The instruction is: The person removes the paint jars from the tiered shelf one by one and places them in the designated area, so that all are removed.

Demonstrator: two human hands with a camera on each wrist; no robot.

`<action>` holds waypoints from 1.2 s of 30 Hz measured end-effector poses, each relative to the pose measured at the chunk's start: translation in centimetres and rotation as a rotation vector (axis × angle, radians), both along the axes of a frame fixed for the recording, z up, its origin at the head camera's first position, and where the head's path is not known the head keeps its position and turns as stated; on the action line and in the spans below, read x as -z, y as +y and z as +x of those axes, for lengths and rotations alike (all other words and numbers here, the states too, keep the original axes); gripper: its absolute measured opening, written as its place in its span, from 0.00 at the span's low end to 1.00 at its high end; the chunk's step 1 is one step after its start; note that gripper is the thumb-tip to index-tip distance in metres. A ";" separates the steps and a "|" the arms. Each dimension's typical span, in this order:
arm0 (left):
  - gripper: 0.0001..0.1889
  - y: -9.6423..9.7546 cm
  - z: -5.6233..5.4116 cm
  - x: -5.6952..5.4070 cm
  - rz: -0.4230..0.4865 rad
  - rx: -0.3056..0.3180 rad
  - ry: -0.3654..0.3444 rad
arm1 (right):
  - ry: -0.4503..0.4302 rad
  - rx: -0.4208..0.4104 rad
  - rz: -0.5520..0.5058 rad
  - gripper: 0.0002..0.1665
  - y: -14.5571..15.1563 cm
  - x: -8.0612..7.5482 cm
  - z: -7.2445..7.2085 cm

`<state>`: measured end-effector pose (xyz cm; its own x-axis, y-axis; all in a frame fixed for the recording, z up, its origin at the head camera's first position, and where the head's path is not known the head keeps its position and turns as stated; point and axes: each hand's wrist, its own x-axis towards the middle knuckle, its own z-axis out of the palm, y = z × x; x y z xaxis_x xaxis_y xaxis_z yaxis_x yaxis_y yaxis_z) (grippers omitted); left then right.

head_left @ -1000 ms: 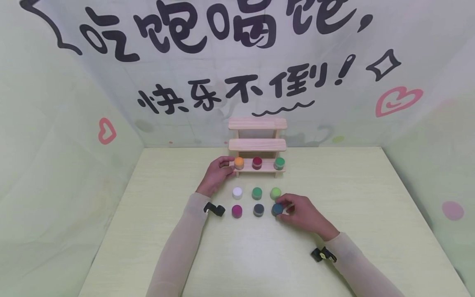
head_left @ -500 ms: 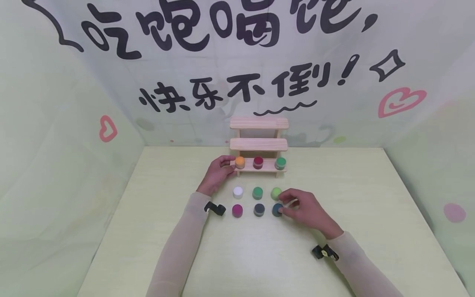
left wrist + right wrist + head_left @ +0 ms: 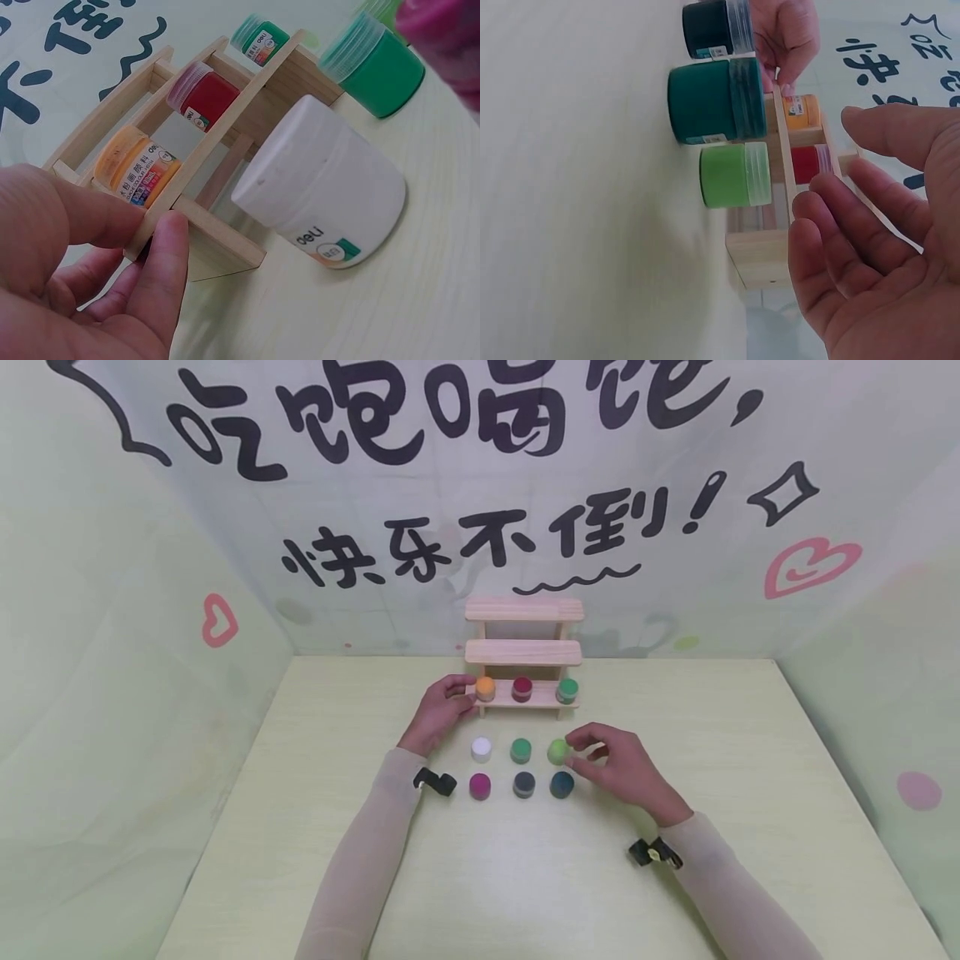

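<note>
My left hand [image 3: 441, 712] pinches the lower left end of a three-step wooden shelf [image 3: 522, 652] between thumb and finger. Just beside its fingertips, an orange paint jar [image 3: 139, 166] stands on the lowest step, followed by a dark red jar [image 3: 522, 690] and a green jar [image 3: 567, 691]. My right hand [image 3: 628, 767] hovers at the right of a light green paint jar [image 3: 557, 752]. In the right wrist view its fingers are relaxed and spread, holding nothing, apart from the light green jar [image 3: 724, 176]. A dark teal jar [image 3: 562, 784] stands nearer me.
White [image 3: 482, 749] and green [image 3: 521, 750] jars share the light green one's row. Magenta [image 3: 480, 787] and dark grey-blue [image 3: 524, 784] jars stand in the front row. Both upper steps of the shelf are bare. A printed cloth backdrop [image 3: 420, 618] closes the table's [image 3: 675, 710] far side.
My right hand has let go of the dark teal jar and moved away from me, to beside the light green jar. My left hand keeps its grip on the shelf.
</note>
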<state>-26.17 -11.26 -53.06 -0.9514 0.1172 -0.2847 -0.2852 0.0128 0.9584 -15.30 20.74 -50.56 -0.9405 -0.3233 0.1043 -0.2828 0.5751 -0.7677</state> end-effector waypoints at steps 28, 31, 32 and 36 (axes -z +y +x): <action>0.19 0.0 0.0 0.1 -0.001 -0.001 0.006 | 0.024 0.209 -0.048 0.21 0.8 -0.2 -6.4; 0.19 0.0 0.0 0.0 0.003 -0.005 0.008 | 0.013 0.206 -0.061 0.24 0.7 -0.2 -6.9; 0.19 0.0 0.0 0.0 0.003 -0.005 0.009 | 0.008 0.204 -0.061 0.25 0.6 -0.1 -7.0; 0.20 0.0 0.0 0.0 0.001 -0.004 0.008 | -0.006 0.199 -0.063 0.29 0.4 0.0 -7.5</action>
<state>-26.20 -11.29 -53.04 -0.9540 0.1140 -0.2771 -0.2778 0.0103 0.9606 -22.80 21.10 -50.57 -0.9859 -0.1236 0.1128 -0.1636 0.5698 -0.8054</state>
